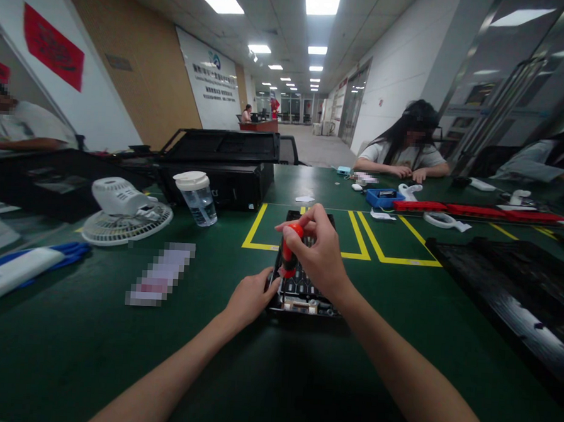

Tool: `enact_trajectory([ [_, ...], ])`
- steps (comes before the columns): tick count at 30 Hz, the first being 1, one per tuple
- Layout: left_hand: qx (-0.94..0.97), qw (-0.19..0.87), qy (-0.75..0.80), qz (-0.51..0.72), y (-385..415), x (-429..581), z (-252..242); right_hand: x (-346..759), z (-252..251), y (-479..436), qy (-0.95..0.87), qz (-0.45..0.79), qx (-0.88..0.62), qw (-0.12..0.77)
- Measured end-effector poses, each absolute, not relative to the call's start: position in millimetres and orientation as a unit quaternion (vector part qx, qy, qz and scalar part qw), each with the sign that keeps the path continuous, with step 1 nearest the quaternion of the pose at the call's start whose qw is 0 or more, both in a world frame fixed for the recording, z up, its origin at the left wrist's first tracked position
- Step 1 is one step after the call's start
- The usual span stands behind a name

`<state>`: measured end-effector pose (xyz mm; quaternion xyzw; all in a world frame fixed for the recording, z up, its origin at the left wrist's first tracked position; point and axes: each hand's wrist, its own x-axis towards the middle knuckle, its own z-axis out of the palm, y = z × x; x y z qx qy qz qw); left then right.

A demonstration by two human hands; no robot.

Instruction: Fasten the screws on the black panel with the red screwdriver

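Observation:
In the middle of the green table lies a black device casing [301,287] with a grid of hexagon-like cells and a pale connector strip along its near edge. My right hand [321,254] is closed around a red and black screwdriver [291,246], held upright over the left side of the casing. Its thin shaft points down at the near left corner; whether the tip sits in a screw I cannot make out. My left hand [252,294] grips the casing's left edge, with the thumb near the screwdriver shaft.
Left of the casing are a plastic cup [197,200], a white fan [125,212], a blurred-out flat item [161,275] and a blue-white bundle [28,267]. Black equipment [218,170] stands behind. A blue tray [384,197], red strips [475,212] and black panels [510,279] lie right. Other people sit around.

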<state>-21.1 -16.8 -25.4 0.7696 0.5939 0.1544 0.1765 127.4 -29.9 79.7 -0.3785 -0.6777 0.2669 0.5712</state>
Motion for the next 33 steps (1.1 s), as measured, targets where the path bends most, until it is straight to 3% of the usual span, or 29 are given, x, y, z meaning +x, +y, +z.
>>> enact_trajectory([
  [6,0.78,0.163,0.582,0.166,-15,-22,-30,123,81,-26,-0.596,0.505,-0.235,0.579],
  [11,0.778,0.167,0.583,0.162,-15,-22,-29,125,81,-24,-0.555,0.605,-0.179,0.543],
  [17,0.783,0.152,0.58,0.166,-15,-22,-30,131,80,-22,-0.593,0.637,-0.125,0.477],
  [33,0.781,0.156,0.584,0.158,-15,-22,-28,134,77,-15,-0.57,0.685,-0.086,0.446],
])
